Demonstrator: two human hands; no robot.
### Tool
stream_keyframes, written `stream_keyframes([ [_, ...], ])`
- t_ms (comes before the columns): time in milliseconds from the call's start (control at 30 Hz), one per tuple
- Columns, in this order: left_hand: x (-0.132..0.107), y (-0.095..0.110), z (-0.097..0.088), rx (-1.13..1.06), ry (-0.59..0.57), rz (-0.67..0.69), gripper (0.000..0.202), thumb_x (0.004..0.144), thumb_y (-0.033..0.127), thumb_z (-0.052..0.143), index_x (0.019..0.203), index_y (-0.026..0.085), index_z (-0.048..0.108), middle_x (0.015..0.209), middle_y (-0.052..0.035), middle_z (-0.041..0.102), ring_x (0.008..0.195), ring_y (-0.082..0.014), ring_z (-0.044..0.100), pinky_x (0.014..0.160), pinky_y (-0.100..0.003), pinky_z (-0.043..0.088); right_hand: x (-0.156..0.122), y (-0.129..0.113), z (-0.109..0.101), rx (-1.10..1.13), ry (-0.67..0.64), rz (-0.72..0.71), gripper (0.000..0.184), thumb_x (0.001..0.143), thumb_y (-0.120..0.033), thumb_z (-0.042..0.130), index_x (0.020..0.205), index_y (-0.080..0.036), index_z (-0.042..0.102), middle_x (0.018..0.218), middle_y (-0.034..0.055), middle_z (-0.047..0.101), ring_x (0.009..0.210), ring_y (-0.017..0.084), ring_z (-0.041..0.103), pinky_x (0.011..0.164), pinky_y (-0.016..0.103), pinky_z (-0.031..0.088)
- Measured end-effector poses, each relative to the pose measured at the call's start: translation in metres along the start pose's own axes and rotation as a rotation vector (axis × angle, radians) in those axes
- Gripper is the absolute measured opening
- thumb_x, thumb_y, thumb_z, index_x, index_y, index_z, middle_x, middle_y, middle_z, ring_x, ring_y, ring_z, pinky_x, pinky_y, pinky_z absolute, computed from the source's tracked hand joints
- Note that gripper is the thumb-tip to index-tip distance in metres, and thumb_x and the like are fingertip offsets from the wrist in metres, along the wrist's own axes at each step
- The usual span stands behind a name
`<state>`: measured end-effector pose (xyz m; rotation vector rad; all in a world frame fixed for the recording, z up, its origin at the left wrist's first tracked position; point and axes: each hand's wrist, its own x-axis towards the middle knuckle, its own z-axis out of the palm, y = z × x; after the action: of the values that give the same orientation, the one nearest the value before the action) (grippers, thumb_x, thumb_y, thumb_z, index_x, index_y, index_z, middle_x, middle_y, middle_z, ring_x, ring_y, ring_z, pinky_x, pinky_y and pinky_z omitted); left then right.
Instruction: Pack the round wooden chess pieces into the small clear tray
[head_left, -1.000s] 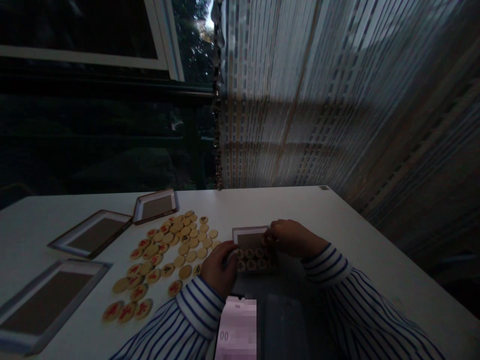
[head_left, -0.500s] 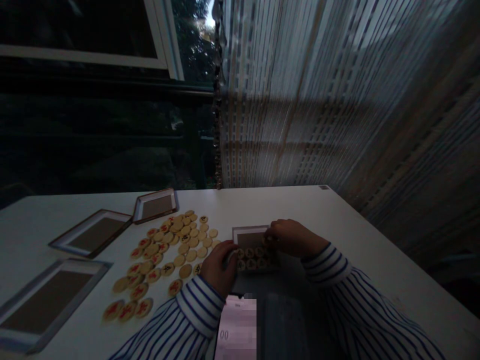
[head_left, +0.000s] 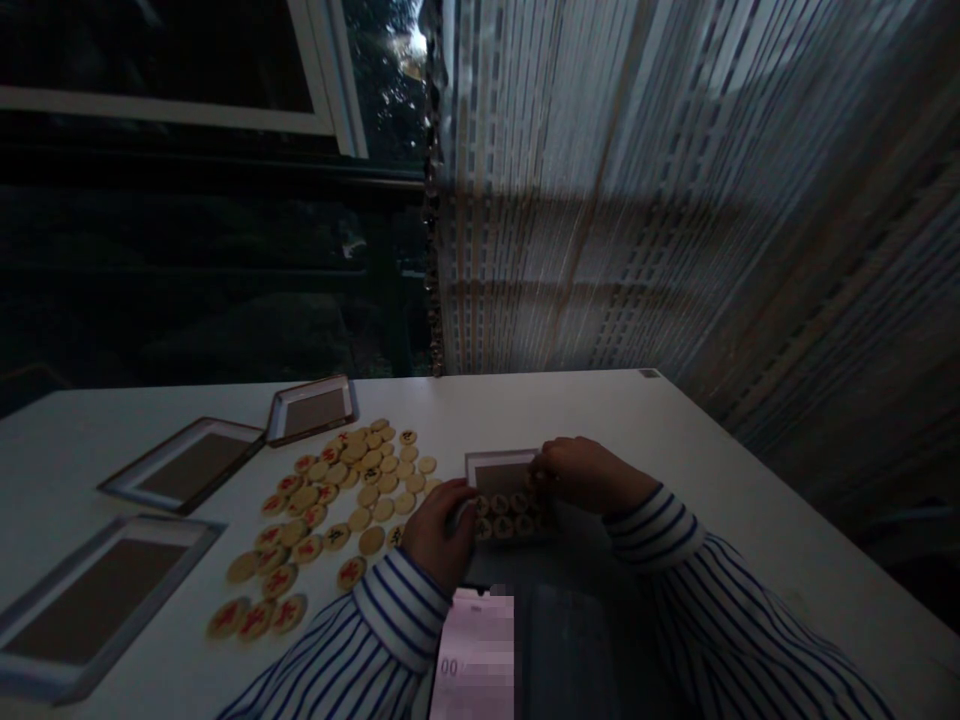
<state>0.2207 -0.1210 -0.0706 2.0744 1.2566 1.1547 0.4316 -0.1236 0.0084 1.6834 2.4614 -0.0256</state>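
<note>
A small open box [head_left: 501, 467] sits on the white table [head_left: 600, 410] in front of me, with two rows of round wooden game discs [head_left: 504, 514] inside its near half. My left hand [head_left: 437, 530] is curled at the box's left edge, fingers touching it. At the box's right side, my right hand [head_left: 589, 473] has its fingers pinched over a disc in the upper row. To the left of the box lies a loose spread of pale discs [head_left: 337, 510] marked in red or black.
Three empty shallow box halves lie at the left: one [head_left: 311, 409] near the far edge, one [head_left: 184, 465] in the middle, one [head_left: 86, 600] nearest me. A window and striped curtain [head_left: 637, 190] stand behind the table. A pink blurred patch [head_left: 472, 655] covers the bottom centre.
Nearly nothing moved. Both hands stay at the box; the right hand's fingers shifted only slightly over the upper row of discs.
</note>
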Motion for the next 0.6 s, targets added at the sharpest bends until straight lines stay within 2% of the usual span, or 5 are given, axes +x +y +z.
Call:
stream_keyframes([
  [333, 0.0001, 0.0010, 0.0001, 0.007, 0.006, 0.002, 0.022, 0.071, 0.025, 0.047, 0.082, 0.016, 0.064, 0.094, -0.0095, 0.064, 0.089, -0.0203, 0.059, 0.081, -0.038, 0.048, 0.0011, 0.0018, 0.0023, 0.007, 0.026, -0.023, 0.024, 0.075, -0.025, 0.044, 0.089, -0.023, 0.064, 0.086, 0.0057, 0.064, 0.080, 0.019, 0.058, 0.065, 0.027, 0.039],
  [600, -0.0002, 0.0005, 0.0001, -0.009, 0.013, -0.002, 0.021, 0.072, 0.026, 0.048, 0.083, 0.018, 0.064, 0.094, -0.0081, 0.064, 0.090, -0.0196, 0.059, 0.081, -0.037, 0.048, -0.0022, 0.0007, -0.0041, 0.020, 0.028, -0.005, 0.028, 0.079, -0.030, 0.043, 0.099, -0.023, 0.060, 0.094, 0.0071, 0.063, 0.087, 0.019, 0.056, 0.071, 0.028, 0.038],
])
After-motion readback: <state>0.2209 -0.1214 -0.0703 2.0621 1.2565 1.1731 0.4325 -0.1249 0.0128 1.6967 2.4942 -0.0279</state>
